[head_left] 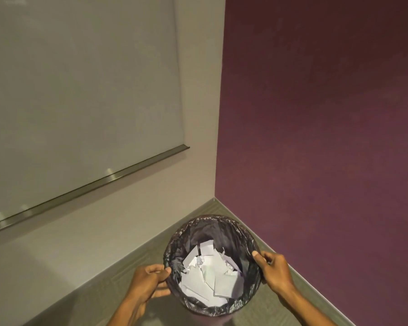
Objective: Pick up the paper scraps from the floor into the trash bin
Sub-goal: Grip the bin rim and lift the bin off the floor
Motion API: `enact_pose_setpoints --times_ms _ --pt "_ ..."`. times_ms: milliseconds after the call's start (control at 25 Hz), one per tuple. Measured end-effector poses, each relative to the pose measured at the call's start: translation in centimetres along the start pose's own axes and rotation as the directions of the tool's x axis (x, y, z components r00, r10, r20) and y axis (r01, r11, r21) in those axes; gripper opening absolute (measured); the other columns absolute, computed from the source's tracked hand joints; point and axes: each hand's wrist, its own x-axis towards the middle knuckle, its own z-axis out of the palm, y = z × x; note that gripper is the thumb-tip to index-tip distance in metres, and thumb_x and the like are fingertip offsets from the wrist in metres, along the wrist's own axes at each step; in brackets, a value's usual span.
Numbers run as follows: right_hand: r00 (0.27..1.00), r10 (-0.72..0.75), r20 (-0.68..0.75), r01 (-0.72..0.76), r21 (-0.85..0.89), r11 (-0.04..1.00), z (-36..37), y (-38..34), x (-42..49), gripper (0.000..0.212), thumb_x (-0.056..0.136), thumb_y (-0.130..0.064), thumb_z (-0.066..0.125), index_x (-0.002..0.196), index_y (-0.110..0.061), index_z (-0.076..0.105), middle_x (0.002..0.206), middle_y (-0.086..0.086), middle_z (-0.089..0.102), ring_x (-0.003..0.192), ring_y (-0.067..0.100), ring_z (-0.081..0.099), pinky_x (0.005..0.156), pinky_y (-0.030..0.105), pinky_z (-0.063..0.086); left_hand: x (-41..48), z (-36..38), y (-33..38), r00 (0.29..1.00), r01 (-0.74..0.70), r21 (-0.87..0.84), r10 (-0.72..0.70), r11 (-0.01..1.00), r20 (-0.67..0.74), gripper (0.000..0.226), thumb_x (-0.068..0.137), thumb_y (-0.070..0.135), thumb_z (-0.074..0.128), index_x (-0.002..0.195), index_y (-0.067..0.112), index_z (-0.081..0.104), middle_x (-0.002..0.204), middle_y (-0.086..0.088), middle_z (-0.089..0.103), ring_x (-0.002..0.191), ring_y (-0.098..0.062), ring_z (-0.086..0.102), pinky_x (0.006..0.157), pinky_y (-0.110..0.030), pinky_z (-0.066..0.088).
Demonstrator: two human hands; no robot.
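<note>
My left hand (149,282) and right hand (272,270) in a grip on opposite rims of the black-lined trash bin (174,245), white paper scraps (210,276) heaped inside, grey floor (99,300), room corner, purple wall (327,137) on the right

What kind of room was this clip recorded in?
Probably an office or meeting room, seen at a corner. A wall-mounted whiteboard with a metal tray hangs on the beige wall, beside a purple accent wall, with grey carpet underfoot.

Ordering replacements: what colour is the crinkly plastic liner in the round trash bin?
Black liner, head view.
</note>
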Motion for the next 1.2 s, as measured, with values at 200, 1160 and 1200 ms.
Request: enact_pose_setpoints --times_ms 200,1160,1200 --pt "0.996 -0.045 -0.076 0.043 -0.028 0.999 2.1 -2.3 5.2 0.044 0.096 -0.027 0.059 0.058 -0.006 0.058 0.042 -0.003 0.046 0.040 0.013 0.042 0.048 0.030 0.036 5.6 -0.4 4.6 0.998 -0.027 0.089 0.022 0.996 0.055 0.007 0.085 0.002 0.069 0.087 -0.004 0.067 0.071 -0.013 0.068 0.059 -0.023 0.064 0.060 -0.035 0.058" --pt "0.989 0.143 -0.041 -0.148 -0.190 0.971 1.0 -1.3 36.3 0.027 0.092 -0.023 0.065 0.068 -0.009 0.061 0.059 0.011 0.063 0.055 0.028 0.063 0.055 0.048 0.058 30.3 14.3 17.0 0.991 -0.005 0.261 0.039 0.965 -0.125 0.021 0.083 -0.001 0.069 0.067 0.014 0.070 0.071 -0.009 0.071 0.067 -0.026 0.070 0.056 -0.033 0.059" --pt "0.988 0.154 -0.024 -0.155 -0.210 0.965 1.1 -0.7 37.9 0.025 0.092 -0.023 0.065 0.070 -0.011 0.062 0.063 0.013 0.065 0.058 0.031 0.066 0.057 0.050 0.058 31.9 15.1 17.1 0.989 0.011 0.264 0.028 0.964 -0.144 0.019 0.083 -0.001 0.069 0.069 0.012 0.071 0.071 -0.010 0.071 0.067 -0.027 0.070 0.059 -0.036 0.061"
